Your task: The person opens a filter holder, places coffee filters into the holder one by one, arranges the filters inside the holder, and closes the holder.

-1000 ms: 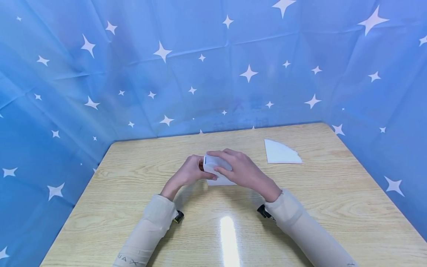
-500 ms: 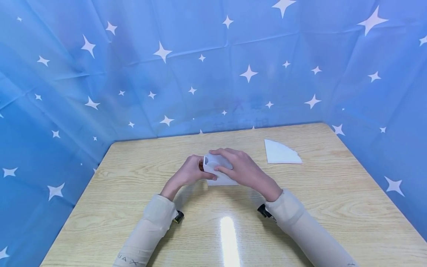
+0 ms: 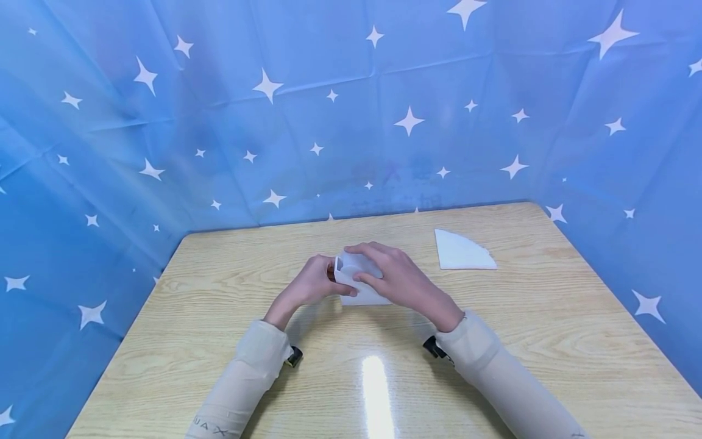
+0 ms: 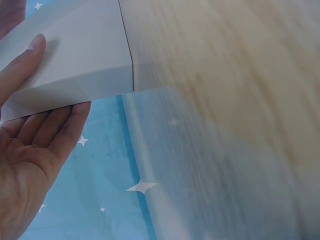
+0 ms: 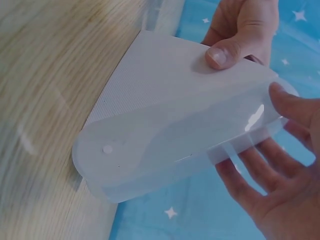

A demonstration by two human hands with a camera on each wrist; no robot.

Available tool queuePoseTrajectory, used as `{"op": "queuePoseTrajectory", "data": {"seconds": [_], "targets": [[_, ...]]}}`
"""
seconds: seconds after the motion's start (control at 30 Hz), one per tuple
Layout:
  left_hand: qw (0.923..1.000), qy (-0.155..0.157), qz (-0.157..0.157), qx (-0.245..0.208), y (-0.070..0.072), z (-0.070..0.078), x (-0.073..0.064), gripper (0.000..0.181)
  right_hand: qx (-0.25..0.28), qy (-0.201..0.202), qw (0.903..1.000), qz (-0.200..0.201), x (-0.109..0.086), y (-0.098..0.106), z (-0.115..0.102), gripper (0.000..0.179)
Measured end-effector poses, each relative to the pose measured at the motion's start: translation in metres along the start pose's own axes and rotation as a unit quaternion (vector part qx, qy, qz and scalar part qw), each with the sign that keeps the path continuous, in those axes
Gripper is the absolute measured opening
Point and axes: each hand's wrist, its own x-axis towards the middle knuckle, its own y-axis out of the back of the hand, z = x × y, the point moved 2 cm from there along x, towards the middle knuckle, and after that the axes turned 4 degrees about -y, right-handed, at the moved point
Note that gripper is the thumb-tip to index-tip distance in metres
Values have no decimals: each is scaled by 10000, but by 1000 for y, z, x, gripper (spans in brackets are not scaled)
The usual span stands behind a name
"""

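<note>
A white, finely ribbed box [image 5: 145, 75] stands at the middle of the table, its lower front edge near the wood in the head view. Along its top lies a translucent plastic lid [image 5: 145, 135] with rounded ends. The left hand [image 3: 315, 281] grips the box at its left side, thumb on the front face and fingers curled behind, as the left wrist view shows. The right hand [image 3: 403, 280] holds the lid, thumb on its broad face and fingers under its far edge. A dark gap shows at the lid's left end in the head view.
A white quarter-circle sheet [image 3: 463, 251] with a ragged curved edge lies at the back right of the wooden table [image 3: 219, 305]. A blue curtain [image 3: 329, 122] with white stars hangs behind and along both sides. Black wrist straps show below both sleeves.
Since a second ago the right hand has shifted slightly right, and the gap at the lid's left end has widened. Over the last half second little differs. The left hand stays in place.
</note>
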Motion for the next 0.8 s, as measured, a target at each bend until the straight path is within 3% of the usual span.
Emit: {"op": "queuePoseTrajectory", "data": {"seconds": [0.8], "targets": [[10000,-37,1,16,-1,-1,0,30,16,88,10000,-44,1,3,1,46]]}}
